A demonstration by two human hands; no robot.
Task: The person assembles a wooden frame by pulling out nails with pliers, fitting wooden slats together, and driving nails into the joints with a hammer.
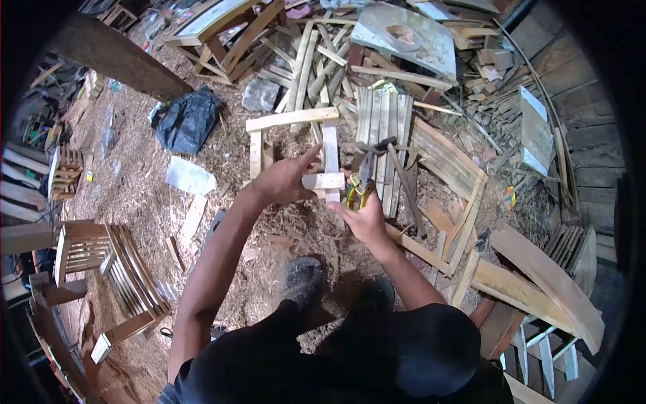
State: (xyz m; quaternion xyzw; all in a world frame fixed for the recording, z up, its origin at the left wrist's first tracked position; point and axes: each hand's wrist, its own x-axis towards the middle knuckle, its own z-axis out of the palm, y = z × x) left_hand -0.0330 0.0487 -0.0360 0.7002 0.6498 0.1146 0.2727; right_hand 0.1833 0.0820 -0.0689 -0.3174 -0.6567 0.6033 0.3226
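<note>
A small pale wooden frame stands in front of me, with a long top rail and a short crosspiece nearer to me. My left hand is at the left end of that crosspiece, index finger stretched forward and thumb below; it holds the frame, its other fingers partly hidden. In my right hand is a pair of pliers with yellow and black handles, jaws pointing away from me. The pliers are beside the right end of the crosspiece. A dark-headed hammer rests just beyond them on slatted boards.
Wood shavings cover the ground. A scrap pile and a white panel with a round hole lie ahead. A slatted chair frame is at left, a black plastic bag by a post. Wooden frames lie at right.
</note>
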